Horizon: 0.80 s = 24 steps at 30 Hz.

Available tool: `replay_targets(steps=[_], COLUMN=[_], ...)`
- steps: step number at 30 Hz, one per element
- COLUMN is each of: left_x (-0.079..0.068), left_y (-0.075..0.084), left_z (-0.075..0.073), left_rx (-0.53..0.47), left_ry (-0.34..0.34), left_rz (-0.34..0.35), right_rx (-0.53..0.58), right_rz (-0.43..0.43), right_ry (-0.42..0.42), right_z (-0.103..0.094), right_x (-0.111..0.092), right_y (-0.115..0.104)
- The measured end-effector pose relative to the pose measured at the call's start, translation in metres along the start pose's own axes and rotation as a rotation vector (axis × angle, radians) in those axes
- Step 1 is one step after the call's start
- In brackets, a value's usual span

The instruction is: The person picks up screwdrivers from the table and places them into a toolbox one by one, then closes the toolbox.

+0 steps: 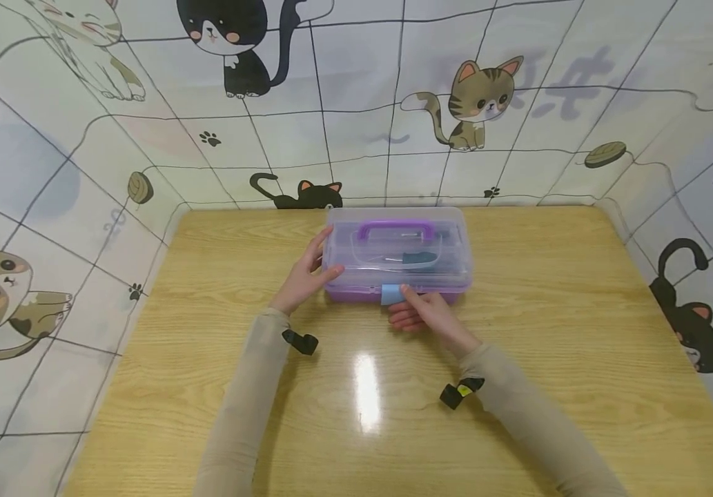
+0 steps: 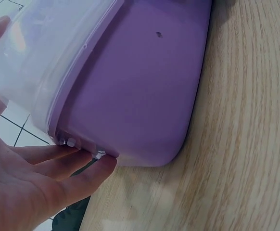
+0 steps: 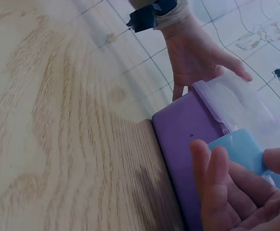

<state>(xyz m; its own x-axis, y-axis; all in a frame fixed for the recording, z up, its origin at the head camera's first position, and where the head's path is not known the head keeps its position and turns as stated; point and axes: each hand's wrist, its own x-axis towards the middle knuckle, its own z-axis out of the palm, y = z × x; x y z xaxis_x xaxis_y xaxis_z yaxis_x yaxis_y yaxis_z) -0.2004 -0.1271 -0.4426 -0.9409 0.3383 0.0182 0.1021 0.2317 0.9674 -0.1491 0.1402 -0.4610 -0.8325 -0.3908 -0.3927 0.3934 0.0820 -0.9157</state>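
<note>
A plastic storage box (image 1: 356,273) with a purple base and a clear lid (image 1: 381,266) stands at the back of the table, its lid down. My left hand (image 1: 305,277) grips the box's left end, thumb on the lid and fingers against the side; in the left wrist view the fingertips (image 2: 104,166) bend round its corner. At the front, my right hand (image 1: 431,314) pinches the light blue latch (image 1: 391,294) between thumb and fingers, as the right wrist view of the latch (image 3: 238,149) also shows. Through the lid, a dark-handled tool (image 1: 420,258) shows inside.
The wooden table (image 1: 356,386) reaches out on both sides of the box and in front of it. A purple carrying handle (image 1: 396,225) lies folded on the lid. Behind stands a cat-patterned wall covering (image 1: 362,138), close to the box's rear.
</note>
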Motion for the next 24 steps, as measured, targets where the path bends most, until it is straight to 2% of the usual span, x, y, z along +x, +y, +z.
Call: replay_targets(steps=[4,7,12,24], left_x=[0.0,-0.003,-0.003,-0.004], left_y=[0.0,0.01,0.013,0.01], left_z=[0.001,0.0,-0.001,0.0], left_rx=[0.006,0.014,0.04,0.027], left_ry=[-0.001,-0.018,-0.022,-0.016], left_rz=[-0.001,0.005,0.019,0.009], right_rx=[0.037,0.053,0.117,0.166], right_rz=[0.019,0.026,0.026,0.062], right_ry=[-0.021,-0.006,-0.002,-0.009], right_z=[-0.002,-0.003,-0.001,-0.002], right_x=[0.0,0.004,0.004,0.003], right_y=[0.001,0.005,0.001,-0.004])
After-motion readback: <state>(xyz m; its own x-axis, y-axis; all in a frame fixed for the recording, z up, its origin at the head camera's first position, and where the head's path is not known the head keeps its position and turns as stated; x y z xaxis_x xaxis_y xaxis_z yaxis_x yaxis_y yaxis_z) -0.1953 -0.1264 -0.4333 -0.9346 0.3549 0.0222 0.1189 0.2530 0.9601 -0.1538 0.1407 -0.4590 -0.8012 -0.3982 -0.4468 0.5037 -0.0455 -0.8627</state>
